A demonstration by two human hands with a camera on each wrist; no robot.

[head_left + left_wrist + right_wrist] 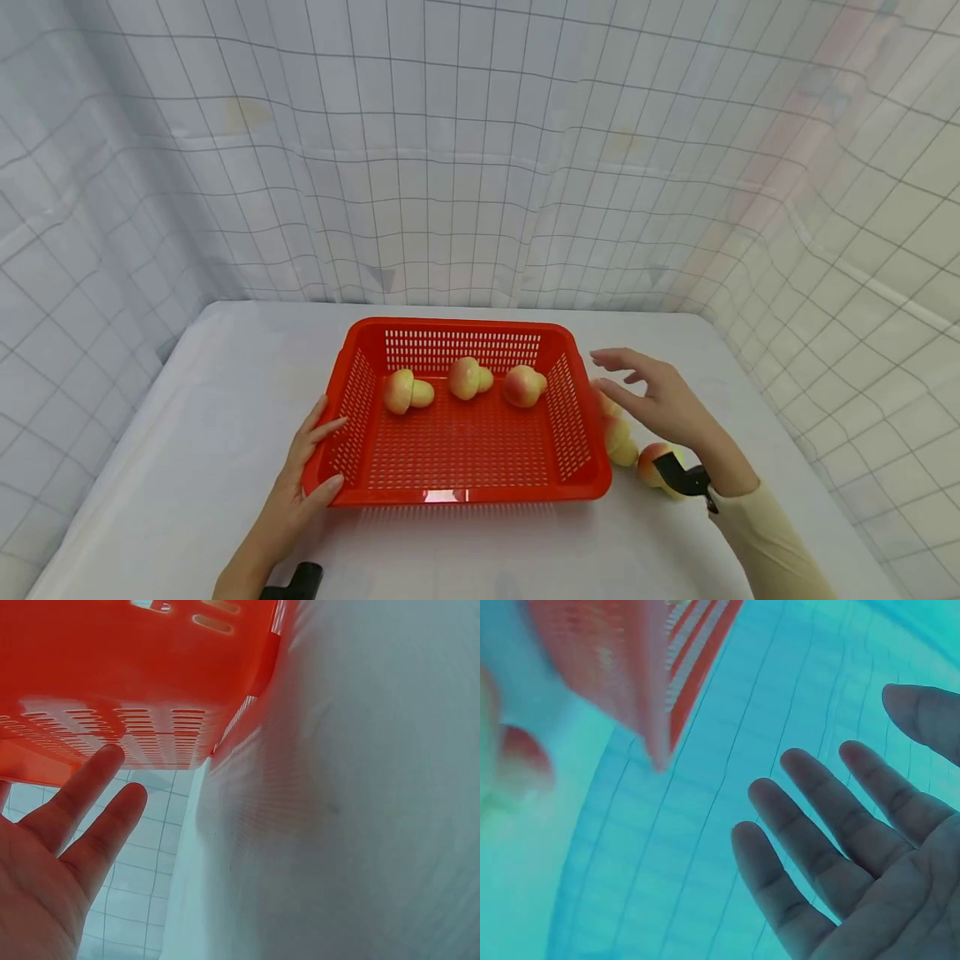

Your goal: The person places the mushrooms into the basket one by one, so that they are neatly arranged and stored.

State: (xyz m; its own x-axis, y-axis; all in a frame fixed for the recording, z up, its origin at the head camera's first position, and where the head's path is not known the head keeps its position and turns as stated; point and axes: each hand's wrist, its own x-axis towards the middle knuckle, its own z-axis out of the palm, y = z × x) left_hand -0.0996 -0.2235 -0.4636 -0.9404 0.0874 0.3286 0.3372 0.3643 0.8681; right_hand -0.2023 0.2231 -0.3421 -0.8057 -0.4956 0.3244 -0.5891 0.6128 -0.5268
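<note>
A red plastic basket with slotted walls stands at the middle of the table. Inside, towards its back, lie three yellow-and-red toy mushrooms in a row. My left hand holds the basket's left rim near the front corner, thumb and a finger over the edge; in the left wrist view two straight fingers show outside the slotted wall. Off the basket's right side, my right hand hovers with spread fingers and an empty palm. Below it several more mushrooms lie on the table, partly covered by the hand and wrist strap.
A white cloth covers the table. White curtains with a dark grid pattern hang behind it and on both sides. One mushroom lies beneath the right wrist, close to the basket's front right corner.
</note>
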